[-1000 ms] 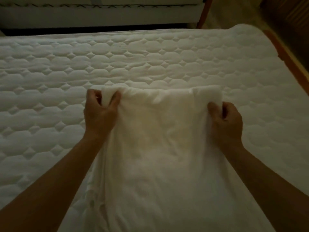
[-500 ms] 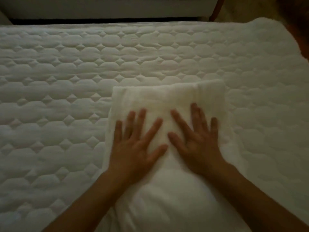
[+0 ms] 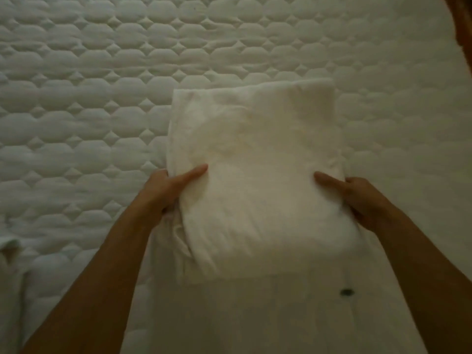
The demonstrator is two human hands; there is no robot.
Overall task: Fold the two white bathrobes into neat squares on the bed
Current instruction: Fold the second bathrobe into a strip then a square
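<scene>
Bed, bathrobe between left grip, right grip

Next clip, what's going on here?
A person is folding a white bathrobe on a quilted bed. It lies as a thick, roughly rectangular bundle. The left hand and right hand grip its two sides, thumbs on top, fingers out of sight at the edges. More white cloth shows at the lower left; I cannot tell if it is the second robe.

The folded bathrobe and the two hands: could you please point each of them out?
folded bathrobe (image 3: 255,154), head view, centre of its top layer.
left hand (image 3: 167,187), head view, back of the hand.
right hand (image 3: 360,198), head view, back of the hand.
</scene>
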